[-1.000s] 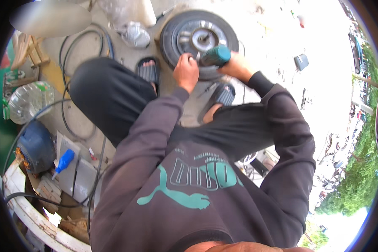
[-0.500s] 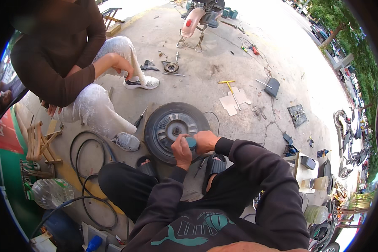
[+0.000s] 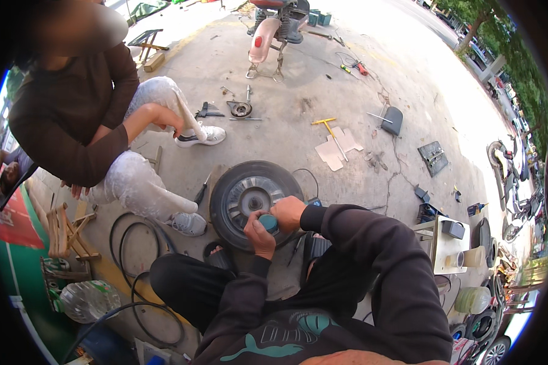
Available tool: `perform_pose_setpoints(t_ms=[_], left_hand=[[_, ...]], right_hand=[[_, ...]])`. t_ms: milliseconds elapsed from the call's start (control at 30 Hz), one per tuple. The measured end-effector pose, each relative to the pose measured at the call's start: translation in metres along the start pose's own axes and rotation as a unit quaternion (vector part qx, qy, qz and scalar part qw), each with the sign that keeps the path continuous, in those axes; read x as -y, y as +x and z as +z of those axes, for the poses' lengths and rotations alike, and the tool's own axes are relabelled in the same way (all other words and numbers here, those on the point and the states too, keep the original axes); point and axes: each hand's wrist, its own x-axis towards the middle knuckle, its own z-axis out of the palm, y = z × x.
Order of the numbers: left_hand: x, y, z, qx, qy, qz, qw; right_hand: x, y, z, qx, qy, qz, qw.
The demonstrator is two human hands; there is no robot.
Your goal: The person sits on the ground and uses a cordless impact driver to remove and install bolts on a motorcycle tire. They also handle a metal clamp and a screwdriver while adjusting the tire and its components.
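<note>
A small teal round container point(image 3: 268, 222) sits in my left hand point(image 3: 260, 238), its fingers wrapped round the near side. My right hand point(image 3: 288, 213) is closed in a fist-like pinch against the container's far right edge; what its fingers hold, if anything, is hidden. Both hands are over the near part of a scooter wheel point(image 3: 221, 196) with a black tyre, lying flat between my feet. The wheel's metal hub point(image 3: 249, 198) faces up, partly covered by my hands. A screwdriver-like tool point(image 3: 295, 250) lies by my right foot.
A seated person point(image 3: 73, 103) has a shoe point(image 3: 189, 224) beside the wheel. Black hose point(image 3: 120, 255) coils at left. A yellow T-handle wrench point(image 3: 330, 134) rests on cardboard point(image 3: 331, 155). A partly dismantled scooter point(image 3: 265, 41) stands far ahead. Cups point(image 3: 474, 257) stand on a small table at right.
My head view has shifted, so the wheel appears slightly lower. My right hand has moved from beside the teal container to its far right edge, and more of the container's round face shows.
</note>
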Motion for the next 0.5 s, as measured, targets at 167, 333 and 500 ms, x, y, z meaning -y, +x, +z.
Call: perform_pose_setpoints(t_ms=[167, 333, 500], left_hand=[[0.001, 0.003, 0.002, -0.002, 0.011, 0.004, 1.000], [0.006, -0.003, -0.003, -0.009, 0.036, 0.057, 0.998], [0.003, 0.003, 0.001, -0.015, 0.040, 0.058, 0.997]], right_hand=[[-0.002, 0.005, 0.004, -0.001, 0.008, 0.010, 1.000], [-0.003, 0.018, -0.013, 0.015, -0.071, -0.080, 0.994], [-0.012, 0.022, -0.014, 0.014, -0.050, -0.097, 0.994]])
